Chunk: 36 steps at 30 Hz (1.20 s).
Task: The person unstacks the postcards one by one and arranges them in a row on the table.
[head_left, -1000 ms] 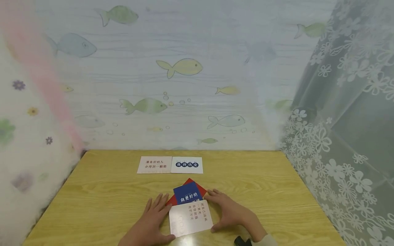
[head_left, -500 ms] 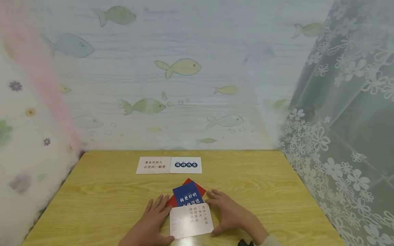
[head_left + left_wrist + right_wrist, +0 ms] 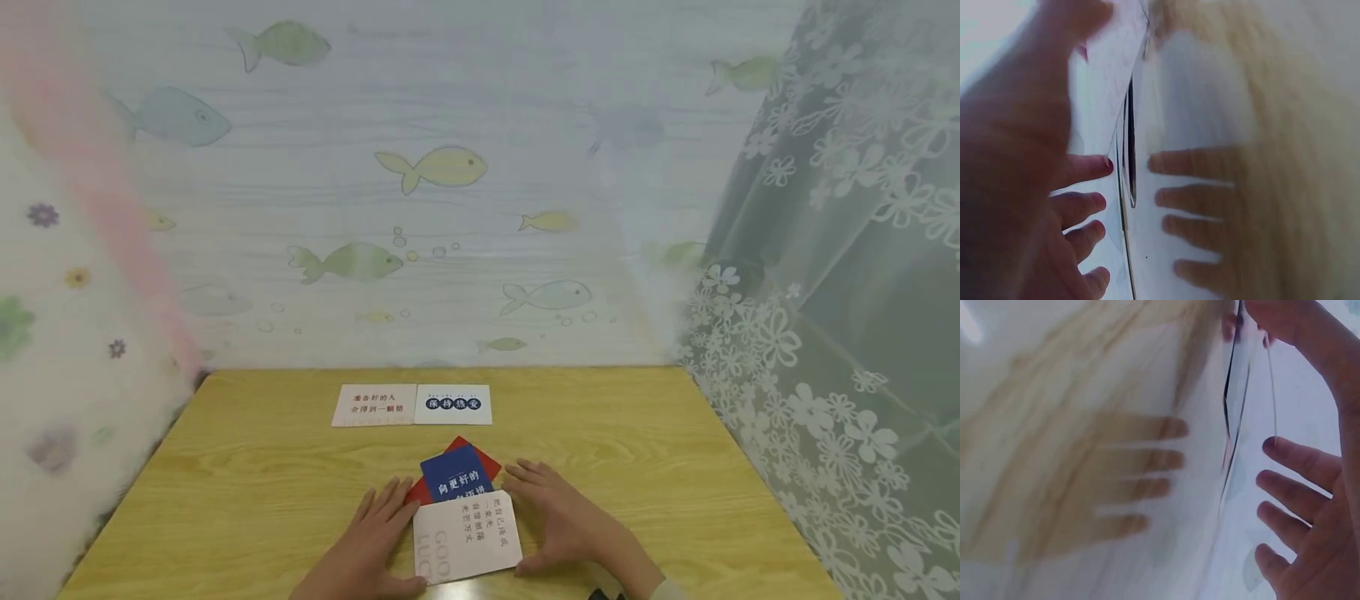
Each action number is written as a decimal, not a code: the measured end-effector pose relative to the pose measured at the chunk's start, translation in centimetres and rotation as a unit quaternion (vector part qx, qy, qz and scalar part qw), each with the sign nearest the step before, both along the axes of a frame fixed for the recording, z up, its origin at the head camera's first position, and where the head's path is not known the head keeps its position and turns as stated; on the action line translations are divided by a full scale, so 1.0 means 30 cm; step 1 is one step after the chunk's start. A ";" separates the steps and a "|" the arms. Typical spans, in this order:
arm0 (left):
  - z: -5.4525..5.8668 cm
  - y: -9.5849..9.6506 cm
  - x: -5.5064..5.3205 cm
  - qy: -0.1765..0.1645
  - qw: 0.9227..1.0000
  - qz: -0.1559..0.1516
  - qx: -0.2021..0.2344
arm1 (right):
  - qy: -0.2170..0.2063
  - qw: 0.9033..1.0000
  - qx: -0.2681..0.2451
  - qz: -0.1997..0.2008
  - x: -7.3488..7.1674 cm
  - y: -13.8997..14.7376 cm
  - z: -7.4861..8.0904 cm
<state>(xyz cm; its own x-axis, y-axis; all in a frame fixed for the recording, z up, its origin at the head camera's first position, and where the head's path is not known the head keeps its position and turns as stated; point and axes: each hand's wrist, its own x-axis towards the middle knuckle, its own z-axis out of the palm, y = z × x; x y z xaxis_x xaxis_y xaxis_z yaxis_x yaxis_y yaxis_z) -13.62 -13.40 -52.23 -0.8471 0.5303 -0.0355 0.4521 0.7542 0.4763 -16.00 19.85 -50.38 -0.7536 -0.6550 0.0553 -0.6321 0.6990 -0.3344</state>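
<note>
A white card (image 3: pixel 465 542) with dark lettering and pale "GOO LUC" letters is held between two hands, partly over a blue card (image 3: pixel 456 472) and a red card (image 3: pixel 489 464). My left hand (image 3: pixel 367 542) holds its left edge, index fingertip at the far corner and thumb at the near one. Opposite, my right hand (image 3: pixel 558 517) holds the right edge the same way. In the wrist views the other fingers of the left hand (image 3: pixel 1079 225) and right hand (image 3: pixel 1310 512) extend free of the cards, above the glossy tabletop. The lower parts of the blue and red cards are hidden.
Farther back on the wooden table (image 3: pixel 262 475) a pinkish card (image 3: pixel 373 405) and a white card with blue circles (image 3: pixel 453 405) lie side by side. Behind the table hangs a fish-print curtain (image 3: pixel 450 250); flowered netting (image 3: pixel 795 392) borders the right.
The held white card has shifted and tilted slightly; glare has left its face and the pale large letters now show. Both hands keep nearly the same place.
</note>
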 end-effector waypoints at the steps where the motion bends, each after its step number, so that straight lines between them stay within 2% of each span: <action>1: 0.003 -0.001 0.001 -0.005 1.000 0.002 0.000 | 0.003 1.000 -0.006 0.001 0.001 0.003 0.001; 4: 0.008 -0.003 0.003 -0.013 1.000 0.009 -0.006 | 0.009 1.000 -0.026 0.002 0.005 0.011 0.006; 9: 0.014 -0.006 0.004 0.001 1.000 0.016 -0.007 | 0.010 0.999 -0.052 0.006 0.009 0.021 0.010; 18: 0.023 -0.005 0.007 0.002 1.000 0.017 0.019 | 0.008 0.995 -0.100 0.009 0.017 0.039 0.014; 23: 0.020 -0.001 0.013 0.036 0.999 0.015 0.029 | 0.001 0.993 -0.121 0.007 0.017 0.053 0.010; 26: 0.014 0.002 0.013 0.068 0.997 0.014 0.034 | 0.002 0.991 -0.130 0.009 0.012 0.064 0.005; 32: 0.012 0.013 0.002 0.162 0.987 0.004 0.019 | 0.014 0.988 -0.150 0.013 -0.002 0.085 0.002; 36: 0.020 0.026 -0.007 0.191 0.982 -0.005 0.006 | 0.009 0.987 -0.158 0.010 -0.009 0.097 0.002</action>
<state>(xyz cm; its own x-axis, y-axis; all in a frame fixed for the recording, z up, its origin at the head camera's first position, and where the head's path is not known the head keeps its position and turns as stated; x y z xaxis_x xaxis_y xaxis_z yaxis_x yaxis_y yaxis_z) -13.83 -12.63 -51.64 -0.7926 0.5365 0.2898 0.6061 0.7450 0.2786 -16.27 22.76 -50.31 -0.7383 -0.6168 0.2730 -0.6520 0.5489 -0.5231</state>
